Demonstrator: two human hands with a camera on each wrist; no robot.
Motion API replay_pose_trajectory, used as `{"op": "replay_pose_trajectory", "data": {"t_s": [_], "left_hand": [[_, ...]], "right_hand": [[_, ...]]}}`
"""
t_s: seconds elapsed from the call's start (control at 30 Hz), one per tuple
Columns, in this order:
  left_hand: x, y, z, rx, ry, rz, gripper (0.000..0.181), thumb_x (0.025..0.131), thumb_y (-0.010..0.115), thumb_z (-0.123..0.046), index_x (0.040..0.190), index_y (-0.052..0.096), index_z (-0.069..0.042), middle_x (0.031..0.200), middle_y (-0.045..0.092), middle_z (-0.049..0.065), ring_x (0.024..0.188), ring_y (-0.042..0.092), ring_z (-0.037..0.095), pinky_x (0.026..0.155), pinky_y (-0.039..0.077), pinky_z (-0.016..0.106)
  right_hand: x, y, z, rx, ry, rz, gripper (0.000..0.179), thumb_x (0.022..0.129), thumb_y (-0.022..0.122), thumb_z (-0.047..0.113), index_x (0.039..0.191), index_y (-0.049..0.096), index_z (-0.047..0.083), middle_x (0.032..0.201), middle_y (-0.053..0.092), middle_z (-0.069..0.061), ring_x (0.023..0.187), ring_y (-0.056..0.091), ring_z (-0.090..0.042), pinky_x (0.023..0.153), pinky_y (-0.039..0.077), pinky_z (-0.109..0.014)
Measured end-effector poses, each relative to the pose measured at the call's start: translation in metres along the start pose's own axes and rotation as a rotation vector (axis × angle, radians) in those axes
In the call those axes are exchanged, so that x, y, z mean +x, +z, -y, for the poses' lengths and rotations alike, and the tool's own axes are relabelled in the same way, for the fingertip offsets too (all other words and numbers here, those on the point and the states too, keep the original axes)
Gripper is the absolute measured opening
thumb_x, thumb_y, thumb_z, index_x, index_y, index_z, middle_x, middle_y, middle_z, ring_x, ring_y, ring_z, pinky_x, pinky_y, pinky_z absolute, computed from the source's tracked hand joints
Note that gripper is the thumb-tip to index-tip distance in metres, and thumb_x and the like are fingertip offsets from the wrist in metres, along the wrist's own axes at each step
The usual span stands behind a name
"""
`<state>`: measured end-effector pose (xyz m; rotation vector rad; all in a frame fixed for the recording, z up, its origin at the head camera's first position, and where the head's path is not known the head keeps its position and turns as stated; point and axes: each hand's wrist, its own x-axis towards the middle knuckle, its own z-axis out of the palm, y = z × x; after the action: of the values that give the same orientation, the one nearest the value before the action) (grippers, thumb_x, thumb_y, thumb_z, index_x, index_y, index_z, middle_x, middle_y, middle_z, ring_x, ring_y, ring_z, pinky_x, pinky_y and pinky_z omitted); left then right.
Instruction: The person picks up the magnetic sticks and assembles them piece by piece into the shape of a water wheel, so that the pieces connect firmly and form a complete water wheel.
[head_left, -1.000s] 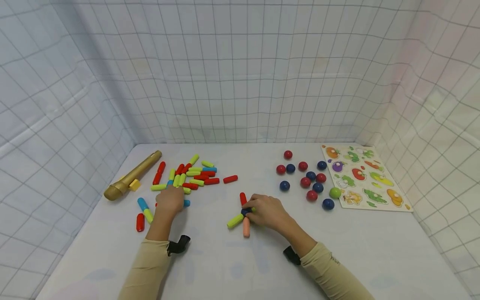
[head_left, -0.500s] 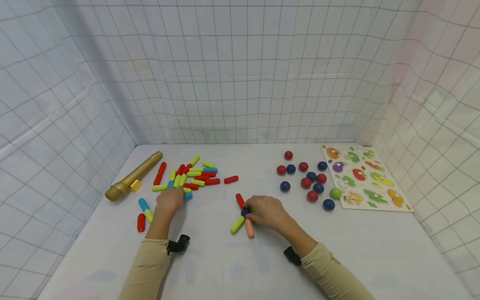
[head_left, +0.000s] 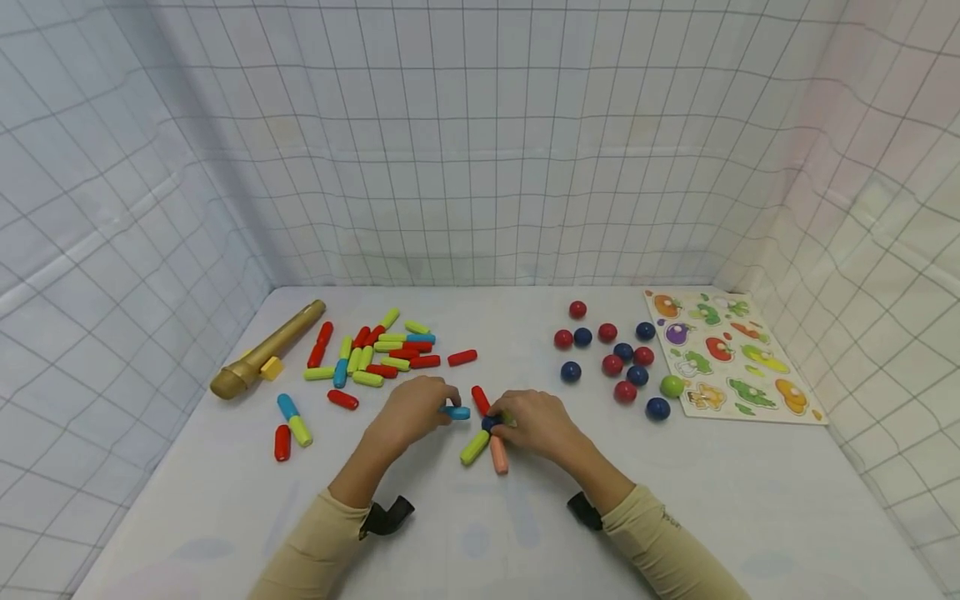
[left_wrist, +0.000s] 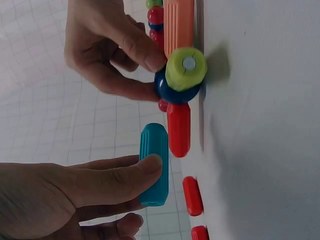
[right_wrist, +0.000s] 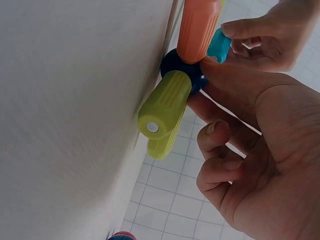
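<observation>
One blue stick (left_wrist: 154, 141), pinched by the left hand (head_left: 415, 410) near the dark blue ball (head_left: 491, 424) pinched by the right hand (head_left: 536, 419), roughly midway between the left and right edges of the desk (head_left: 750, 483), could, if pushed crookedly, knock loose the ball's red stick (head_left: 480, 401).

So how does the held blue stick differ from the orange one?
The left hand pinches the blue stick, apart from the ball in the right hand; the orange stick touches that ball. In the head view, the blue stick points sideways, the orange stick nearly front-to-back. Both have ridged sides.
</observation>
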<state>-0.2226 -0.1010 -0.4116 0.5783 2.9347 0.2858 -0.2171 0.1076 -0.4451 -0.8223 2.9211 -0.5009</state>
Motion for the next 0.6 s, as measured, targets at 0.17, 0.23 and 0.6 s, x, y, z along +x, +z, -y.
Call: {"op": "replay_pose_trajectory", "data": {"t_s": [0.17, 0.23, 0.6], "left_hand": [[0.002, 0.009, -0.009, 0.044, 0.039, 0.002, 0.021, 0.082, 0.078, -0.017, 0.102, 0.076, -0.018, 0.093, 0.070, 0.001, 0.087, 0.063, 0.019, 0.081, 0.055, 0.036], [0.003, 0.013, -0.011, 0.055, 0.052, 0.000, 0.020, 0.082, 0.078, -0.018, 0.102, 0.076, -0.019, 0.091, 0.070, 0.001, 0.085, 0.063, 0.019, 0.080, 0.055, 0.037], [0.004, 0.020, -0.017, 0.089, 0.103, -0.037, 0.023, 0.083, 0.077, -0.024, 0.105, 0.074, -0.018, 0.098, 0.069, 0.004, 0.089, 0.060, 0.022, 0.080, 0.052, 0.039]], "right_hand": [[-0.001, 0.002, -0.002, 0.009, -0.018, -0.023, 0.023, 0.087, 0.072, 0.031, 0.107, 0.075, 0.019, 0.103, 0.073, 0.006, 0.090, 0.065, -0.012, 0.075, 0.053, -0.028], [-0.001, 0.002, -0.002, 0.011, -0.020, -0.026, 0.023, 0.087, 0.072, 0.032, 0.107, 0.075, 0.019, 0.104, 0.073, 0.005, 0.090, 0.065, -0.012, 0.075, 0.053, -0.028], [0.001, 0.002, -0.003, 0.015, -0.027, -0.048, 0.022, 0.087, 0.073, 0.032, 0.105, 0.074, 0.019, 0.100, 0.074, 0.006, 0.084, 0.063, -0.010, 0.071, 0.052, -0.026]]}}
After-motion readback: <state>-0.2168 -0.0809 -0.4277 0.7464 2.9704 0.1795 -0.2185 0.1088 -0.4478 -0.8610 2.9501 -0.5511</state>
